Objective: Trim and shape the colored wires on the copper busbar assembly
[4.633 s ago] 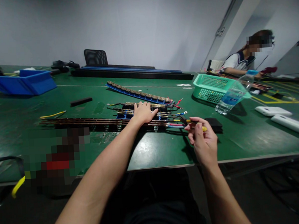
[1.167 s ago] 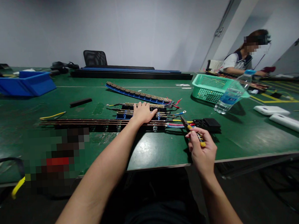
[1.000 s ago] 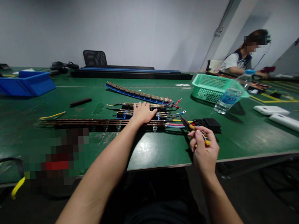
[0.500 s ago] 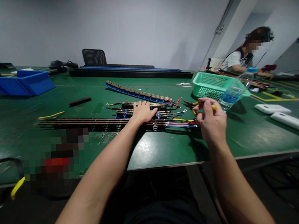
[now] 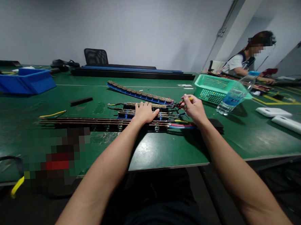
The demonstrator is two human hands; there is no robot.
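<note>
Spread flat, my left hand (image 5: 145, 113) presses on short blue-and-black rail pieces (image 5: 125, 111) with copper-coloured rods. In front of them lies a long black strip (image 5: 97, 122) with similar rods, with pink and blue wires (image 5: 182, 126) leaving its right end. My right hand (image 5: 195, 109) is closed around pliers with yellow handles (image 5: 190, 98). The dark plier jaws are near the red wire ends at the rails' right side; whether they grip a wire I cannot tell. Behind my left hand is a curved blue strip (image 5: 139, 92) with metal rods.
A green basket (image 5: 207, 85) and a tilted water bottle (image 5: 228, 102) stand right of my right hand. White devices (image 5: 274, 112) lie farther right. At left is a blue bin (image 5: 34, 84); long black profiles (image 5: 127, 73) lie behind. A co-worker (image 5: 239, 61) sits at the far right.
My right hand has moved left and slightly away from me, bringing the pliers to the wire ends. A black block on the right shows now. My left hand stays on the rails.
</note>
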